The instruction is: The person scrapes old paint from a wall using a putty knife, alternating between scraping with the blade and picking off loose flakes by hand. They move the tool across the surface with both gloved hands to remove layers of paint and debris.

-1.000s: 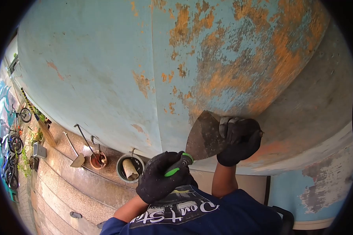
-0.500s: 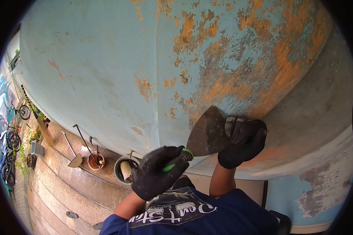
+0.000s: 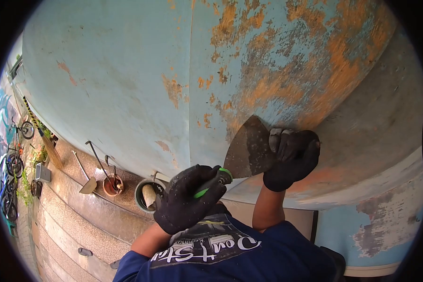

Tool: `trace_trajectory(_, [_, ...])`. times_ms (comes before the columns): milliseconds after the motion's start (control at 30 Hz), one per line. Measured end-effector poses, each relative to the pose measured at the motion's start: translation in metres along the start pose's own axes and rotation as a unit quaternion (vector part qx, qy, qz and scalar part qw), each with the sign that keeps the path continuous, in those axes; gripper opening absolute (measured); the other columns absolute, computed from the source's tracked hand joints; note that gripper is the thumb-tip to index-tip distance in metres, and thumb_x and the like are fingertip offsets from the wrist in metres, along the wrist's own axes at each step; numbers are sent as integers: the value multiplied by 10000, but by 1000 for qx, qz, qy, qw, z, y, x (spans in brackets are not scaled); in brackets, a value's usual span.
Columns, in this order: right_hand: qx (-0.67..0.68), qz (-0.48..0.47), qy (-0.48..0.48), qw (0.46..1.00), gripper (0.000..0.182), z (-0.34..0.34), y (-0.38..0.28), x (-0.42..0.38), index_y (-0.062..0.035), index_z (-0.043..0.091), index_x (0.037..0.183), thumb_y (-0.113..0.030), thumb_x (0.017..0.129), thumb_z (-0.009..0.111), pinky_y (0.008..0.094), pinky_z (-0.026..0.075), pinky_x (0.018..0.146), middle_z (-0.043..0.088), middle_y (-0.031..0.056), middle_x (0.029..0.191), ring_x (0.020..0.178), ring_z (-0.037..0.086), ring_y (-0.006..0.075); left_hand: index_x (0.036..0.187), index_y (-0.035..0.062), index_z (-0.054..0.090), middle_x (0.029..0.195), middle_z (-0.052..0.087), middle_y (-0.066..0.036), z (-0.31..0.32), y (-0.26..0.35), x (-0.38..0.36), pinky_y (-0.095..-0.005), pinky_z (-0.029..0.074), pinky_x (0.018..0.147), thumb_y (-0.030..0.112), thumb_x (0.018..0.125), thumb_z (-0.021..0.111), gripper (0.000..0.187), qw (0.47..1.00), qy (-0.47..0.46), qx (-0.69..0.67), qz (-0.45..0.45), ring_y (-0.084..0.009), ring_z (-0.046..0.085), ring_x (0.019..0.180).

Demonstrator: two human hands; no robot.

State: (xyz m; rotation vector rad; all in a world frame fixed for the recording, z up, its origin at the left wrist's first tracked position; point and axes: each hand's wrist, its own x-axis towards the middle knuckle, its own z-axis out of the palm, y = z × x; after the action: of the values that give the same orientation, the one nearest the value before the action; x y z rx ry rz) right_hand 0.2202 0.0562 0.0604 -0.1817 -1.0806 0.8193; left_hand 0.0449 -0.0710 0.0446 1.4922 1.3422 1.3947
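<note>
A wide scraper (image 3: 247,149) with a dark, worn blade and a green-and-black handle lies against the painted wall (image 3: 127,89). My left hand (image 3: 185,199), in a black glove, is closed round its handle. At the blade's right edge, my right hand (image 3: 293,157), also gloved in black, is curled with its grey fingertips against the metal. The blade's tip points up the wall, at the lower border of a patch of bare orange and grey surface (image 3: 272,89). Part of the handle is hidden inside the left glove.
To the left on stepped paving stand a bucket (image 3: 140,196) with a roll-like object inside, a reddish pot (image 3: 110,189), a long-handled dustpan (image 3: 88,186) and a broom (image 3: 51,150). Bicycles (image 3: 14,167) and plants are farther left. Peeling blue wall (image 3: 338,230) is at lower right.
Both hands and the scraper have shifted slightly up the wall, the blade's tip rising with them. My grip looks the same.
</note>
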Motion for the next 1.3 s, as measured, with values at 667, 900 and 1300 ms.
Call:
trace_trajectory(667, [59,60,-35,996,454,-6,-9,14,-68,440,713,-349,1065,381,360,377,511,389,39,594,488,404,185,1030,-31,688,879,713,-80,-1,10,6,-285,529,708,76,918,710,157,973,-44,-164,-156,-115,670,792])
trace_trajectory(900, [-44,26,54,997,440,3,-14,12,-73,461,728,-344,1064,375,354,356,502,373,36,592,490,388,181,1051,-39,658,903,706,-83,7,-2,4,-287,538,766,75,911,724,192,980,-32,-172,-91,-116,674,846])
trace_trajectory(1300, [-92,28,89,991,429,5,-16,16,-61,477,739,-325,1064,383,360,379,499,412,56,615,503,424,203,1056,-19,653,818,697,-43,1,20,12,-233,481,619,108,939,695,179,983,-43,-132,-117,-61,607,705])
